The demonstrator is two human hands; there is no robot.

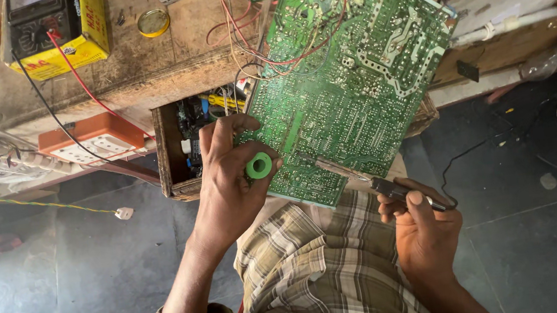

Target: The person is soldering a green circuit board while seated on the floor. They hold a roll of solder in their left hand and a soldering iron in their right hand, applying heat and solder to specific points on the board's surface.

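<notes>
A person seen from above works on a large green circuit board, solder side up, which leans from their lap up against the edge of a worn wooden workbench.

The left hand is curled over the board's lower left edge, fingers closed around a small green spool of solder wire that it pinches against that edge. The right hand is wrapped in a pen-like hold around the dark handle of a soldering iron; the metal tip reaches up and left from the grip and meets the board near its lower edge, just right of the spool.

Red and pale wires run off the board above the left hand. Further up the bench sit a yellow multimeter and a small round tin. An orange switch box lies beyond the left hand's knuckles.

The board looks light and stiff but fragile (thin traces and many solder points), so it is probably best held by its bare edges, as the left hand does. The iron is likely hot forward of the grip, so only the handle seems safe to hold.
</notes>
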